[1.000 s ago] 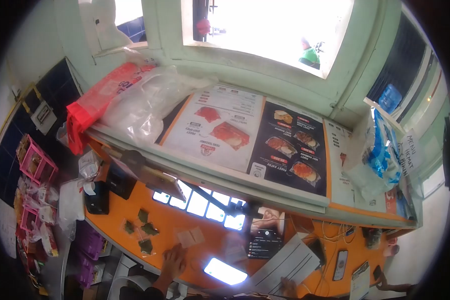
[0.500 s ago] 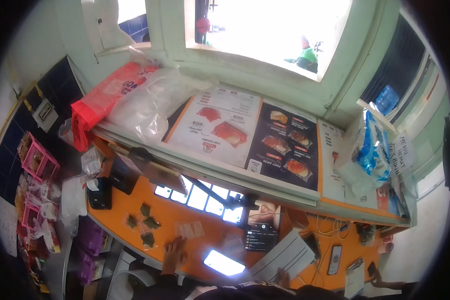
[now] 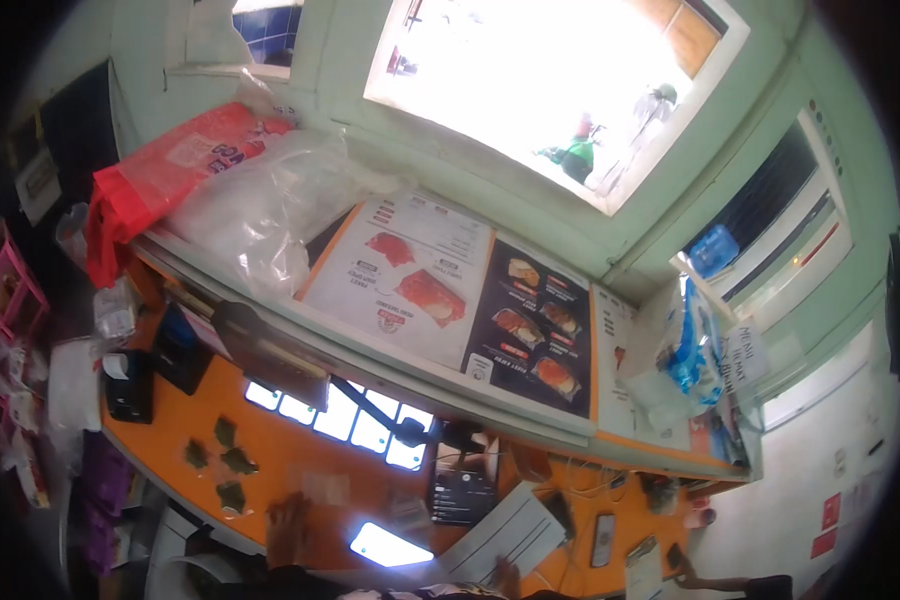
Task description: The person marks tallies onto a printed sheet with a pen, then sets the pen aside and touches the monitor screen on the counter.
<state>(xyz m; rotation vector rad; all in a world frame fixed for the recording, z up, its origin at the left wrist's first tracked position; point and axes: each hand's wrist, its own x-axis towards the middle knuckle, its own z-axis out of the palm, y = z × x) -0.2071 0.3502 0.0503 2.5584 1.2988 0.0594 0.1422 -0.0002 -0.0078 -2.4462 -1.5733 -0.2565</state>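
Observation:
My left hand (image 3: 286, 528) lies on the orange desk (image 3: 280, 455), fingers spread with nothing in them. Just beyond it are small clear plastic packets (image 3: 325, 488), and several dark green packets (image 3: 237, 460) sit to its left. Right of this hand, a phone with a bright white screen (image 3: 390, 545) lies flat. My right hand (image 3: 507, 576) is at the lower edge of a white ruled sheet (image 3: 505, 535); its fingers are small and partly hidden, so their grip is unclear. A tablet (image 3: 465, 490) stands behind the sheet.
Several lit phones (image 3: 350, 418) stand in a row beneath the menu-covered counter (image 3: 450, 300). Plastic bags (image 3: 270, 210) and a red bag (image 3: 170, 180) rest on it. Another person's hand (image 3: 682, 568) holds a dark phone at right. A black box (image 3: 128, 385) stands left.
The whole view has shifted and tilted, so the desk and counter appear farther left. My hands keep about the same places beside the packets and the sheet.

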